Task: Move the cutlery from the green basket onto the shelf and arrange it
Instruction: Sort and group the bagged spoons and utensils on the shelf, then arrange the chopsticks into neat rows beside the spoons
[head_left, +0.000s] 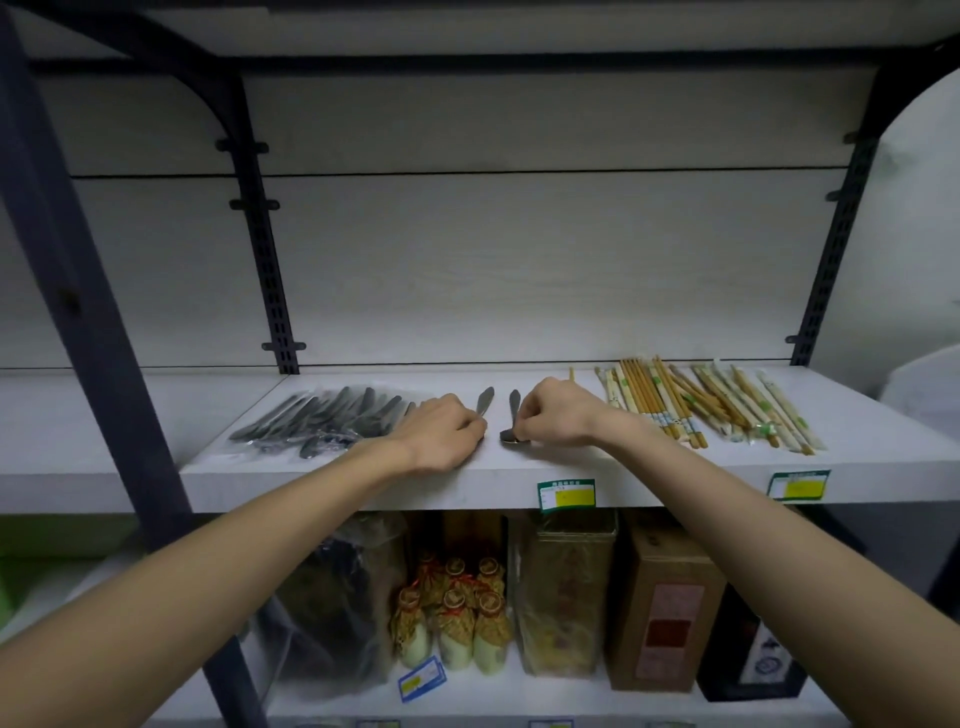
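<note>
1. Arranging is the step I judge to be in hand: my two hands are on the white laminate shelf board, each setting a piece of dark metal cutlery down in the bare stretch between two groups already laid out.
2. My left hand has its fingers curled around the near end of a dark metal utensil, whose far end points to about 12 o'clock.
3. My right hand is likewise curled, pinching the small dark metal spoon near its bowl, which lies at 6 o'clock, by the shelf's front edge.
4. At 9 o'clock from my left hand lies the bundle of dark knives in clear plastic wrap; at 3 o'clock from my right hand lie the wooden and paper-sleeved chopsticks.
5. Next, I think, both pieces need straightening until parallel, then releasing.
6. No green basket is plainly in view, so I cannot tell how much cutlery remains.
</note>
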